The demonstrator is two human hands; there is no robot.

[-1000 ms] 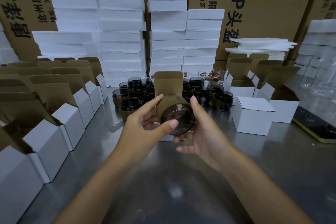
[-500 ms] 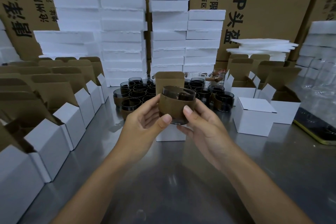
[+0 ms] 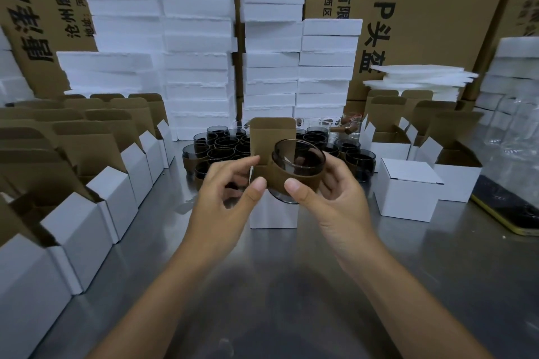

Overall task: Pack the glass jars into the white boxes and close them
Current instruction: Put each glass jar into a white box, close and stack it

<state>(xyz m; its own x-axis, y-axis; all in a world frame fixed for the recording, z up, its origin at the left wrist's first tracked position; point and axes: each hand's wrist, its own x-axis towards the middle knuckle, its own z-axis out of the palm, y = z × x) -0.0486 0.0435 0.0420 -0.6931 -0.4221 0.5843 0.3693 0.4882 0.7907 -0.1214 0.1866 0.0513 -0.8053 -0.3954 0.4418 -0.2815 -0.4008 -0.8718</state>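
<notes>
A dark glass jar [image 3: 297, 166] wrapped in a brown paper sleeve is held upright, mouth up, above the steel table. My right hand [image 3: 335, 198] grips it, thumb on the front of the sleeve and fingers behind. My left hand [image 3: 221, 201] hovers just left of it, fingers loosely curved, its thumb tip at the sleeve's edge. Directly under the jar stands an open white box [image 3: 271, 217] with its brown lid flap [image 3: 272, 137] upright. Behind it sits a cluster of several more sleeved jars [image 3: 221, 146].
A closed white box [image 3: 405, 192] stands at the right, with open boxes [image 3: 455, 178] behind it. Rows of open white boxes [image 3: 78, 230] line the left side. Foam stacks [image 3: 271, 67] and brown cartons fill the back. A yellow-edged phone [image 3: 507, 213] lies at far right.
The jar turned from mouth-toward-me to upright and shifted right into my right hand. My left hand loosened its hold and now sits beside the jar.
</notes>
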